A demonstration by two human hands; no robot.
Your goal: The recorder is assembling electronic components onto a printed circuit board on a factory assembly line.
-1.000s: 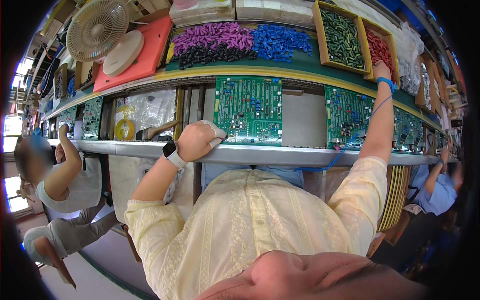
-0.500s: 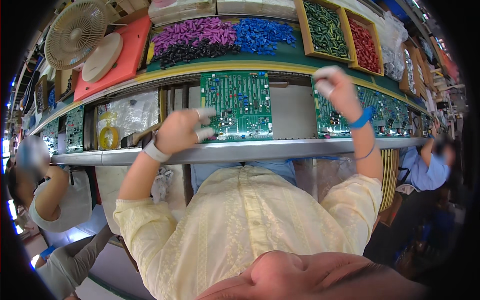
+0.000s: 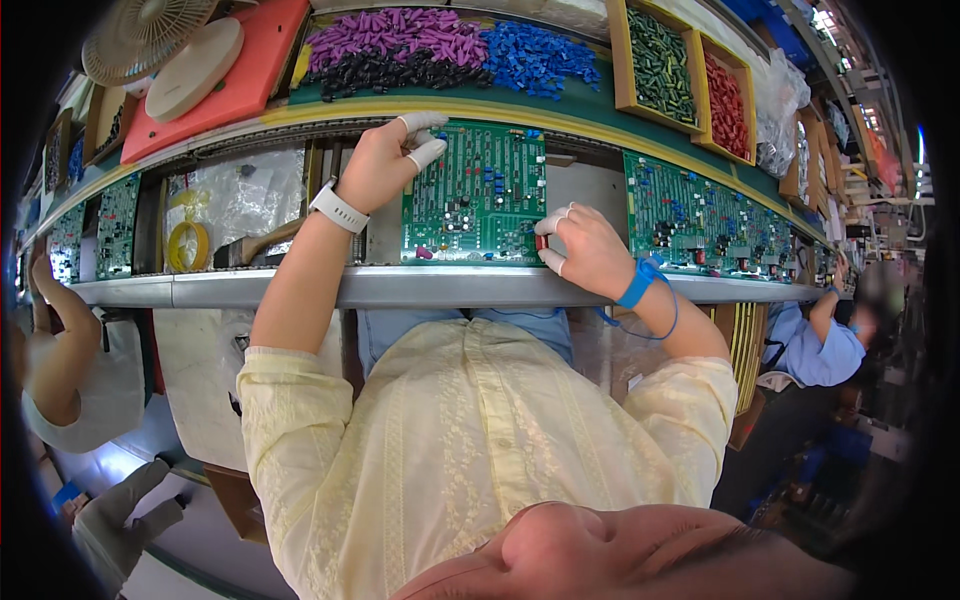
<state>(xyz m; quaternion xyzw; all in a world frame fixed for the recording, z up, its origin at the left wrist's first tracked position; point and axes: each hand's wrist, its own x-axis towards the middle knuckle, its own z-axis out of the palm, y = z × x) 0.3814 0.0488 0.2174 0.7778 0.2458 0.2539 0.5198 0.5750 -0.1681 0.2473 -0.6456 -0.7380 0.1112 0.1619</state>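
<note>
A green circuit board [image 3: 480, 215] lies in the line in front of me, dotted with small blue, black and white parts. My right hand [image 3: 592, 250], with white finger cots and a blue wrist strap, pinches a small red component [image 3: 541, 242] at the board's lower right edge. White cots also cover fingertips of my left hand [image 3: 385, 165], which is at the board's upper left corner. Its thumb and forefinger are apart, with the board showing between them. A loose purple component [image 3: 425, 253] lies at the board's lower left.
Several more green boards [image 3: 690, 215] stand in the line at the right and left. Beyond the rail lie piles of purple [image 3: 400, 40], black [image 3: 385, 75] and blue components [image 3: 540, 60], with boxes of green [image 3: 657, 65] and red ones [image 3: 730, 100]. A tape roll [image 3: 187, 246] lies at left.
My left hand has moved from the board's lower left to its upper left corner. My right hand has come down and left from the neighbouring board to this board's lower right edge.
</note>
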